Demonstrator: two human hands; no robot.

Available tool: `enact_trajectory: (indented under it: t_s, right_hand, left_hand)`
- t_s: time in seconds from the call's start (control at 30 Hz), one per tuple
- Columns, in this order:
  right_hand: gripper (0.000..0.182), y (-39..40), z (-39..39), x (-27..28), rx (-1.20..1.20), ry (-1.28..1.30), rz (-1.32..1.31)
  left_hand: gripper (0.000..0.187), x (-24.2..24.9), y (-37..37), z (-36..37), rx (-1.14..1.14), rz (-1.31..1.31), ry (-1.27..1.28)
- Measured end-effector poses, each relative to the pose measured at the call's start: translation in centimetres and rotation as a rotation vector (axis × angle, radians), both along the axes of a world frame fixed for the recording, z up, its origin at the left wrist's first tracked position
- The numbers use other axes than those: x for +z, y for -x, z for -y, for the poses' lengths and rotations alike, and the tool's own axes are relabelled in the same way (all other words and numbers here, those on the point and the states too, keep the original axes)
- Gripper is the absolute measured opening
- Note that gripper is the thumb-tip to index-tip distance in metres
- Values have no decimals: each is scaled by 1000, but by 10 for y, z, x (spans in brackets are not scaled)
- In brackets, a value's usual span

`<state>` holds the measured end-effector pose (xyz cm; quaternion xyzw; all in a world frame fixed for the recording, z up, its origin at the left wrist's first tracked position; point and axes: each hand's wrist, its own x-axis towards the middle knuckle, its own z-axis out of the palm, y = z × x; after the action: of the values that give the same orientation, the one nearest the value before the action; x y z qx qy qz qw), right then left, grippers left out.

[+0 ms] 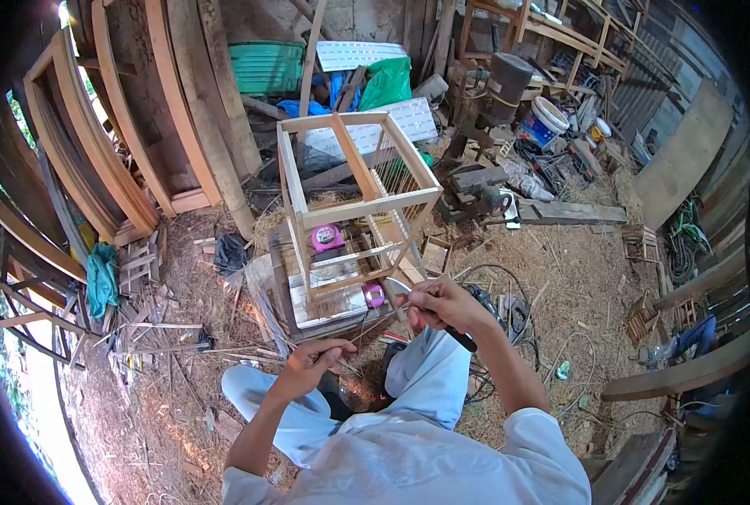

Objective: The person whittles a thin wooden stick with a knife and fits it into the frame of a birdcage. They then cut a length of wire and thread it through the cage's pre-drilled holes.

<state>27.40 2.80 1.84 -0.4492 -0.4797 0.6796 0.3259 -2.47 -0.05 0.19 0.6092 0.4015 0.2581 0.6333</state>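
Note:
My left hand (312, 367) is closed, with a thin wooden stick (367, 330) pinched in its fingers. The stick slants up toward my right hand (444, 306), which is also closed. Out of the right fist sticks a dark handle (462, 339); the rest of that tool is mostly hidden by the fingers. Just beyond my hands stands a small wooden cage frame (367, 208) with a row of thin bars (404, 168) on its right side. Pink tape measures, one behind the bars (326, 237) and one nearer (374, 295), lie within and by the frame.
A low work board (284, 282) lies under the frame. Tall wooden frames (97, 143) lean at the left. A bench grinder (494, 202), a paint bucket (547, 118) and planks (573, 213) stand beyond. A coiled cable (522, 316) lies on the shaving-strewn ground (560, 269) at right.

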Motion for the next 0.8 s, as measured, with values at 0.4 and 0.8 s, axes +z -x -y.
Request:
enact_trajectory:
  t_s: [0.4,0.8]
  right_hand:
    - [30,-25,1,16,-162,110,12]
    - [27,-152,-19,-7,-807,-95,90]
  left_hand:
    - [22,15,25,2,-70,-139,-127]
    - [22,-20,76,-10,69,-205,-195]
